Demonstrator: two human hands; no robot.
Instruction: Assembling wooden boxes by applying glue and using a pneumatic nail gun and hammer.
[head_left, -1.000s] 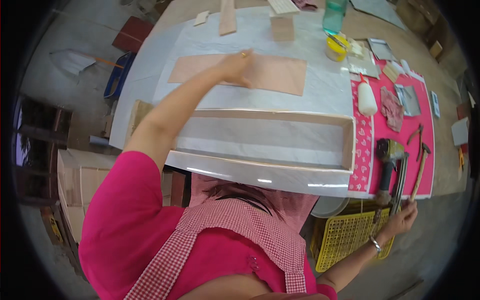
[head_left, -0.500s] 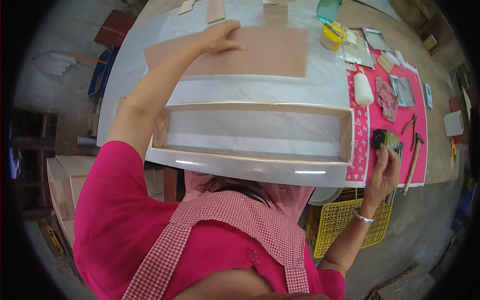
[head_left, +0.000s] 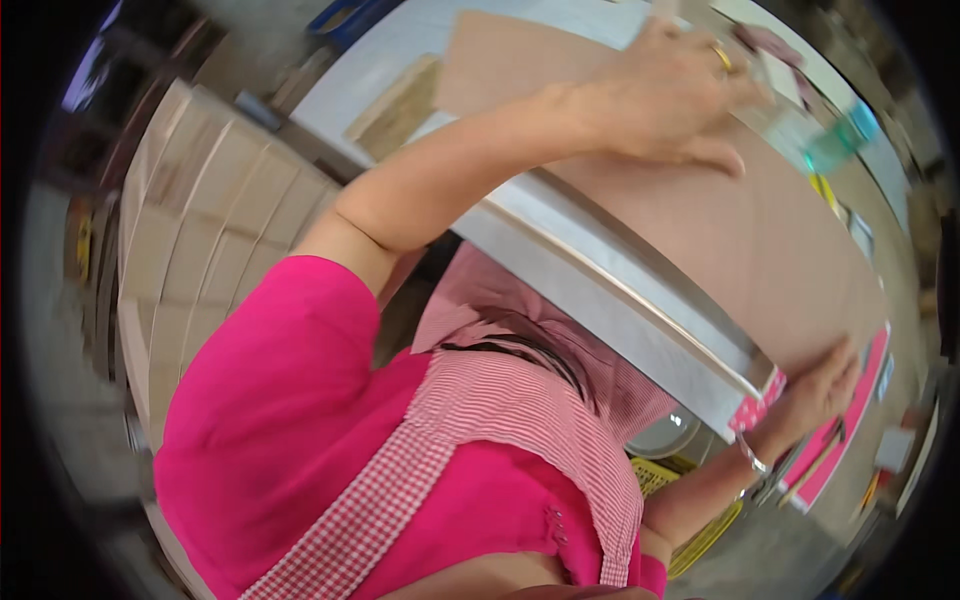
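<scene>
A thin light-brown wooden board (head_left: 690, 230) lies at a slant over a shallow wooden frame (head_left: 640, 285), whose near side still shows. My left hand (head_left: 680, 95), with a ring on one finger, is spread over the board's far edge. Its thumb is stretched apart on the board's face. At the board's right end, my right hand (head_left: 820, 385) has its fingers bent against the edge, somewhat blurred. The board hides most of the frame's inside and far side.
A piece of wood (head_left: 395, 105) lies on the white table's left side. Stacked pale wooden boxes (head_left: 210, 230) stand at the left. A green bottle (head_left: 840, 140) is beyond the board; a hammer (head_left: 815, 465) lies on the pink mat (head_left: 835, 425). A yellow basket (head_left: 705, 540) is below.
The board has come nearer and now covers much of the frame. My right hand has gone from the dark brush-like thing to the board's right end. The view has turned and shifted.
</scene>
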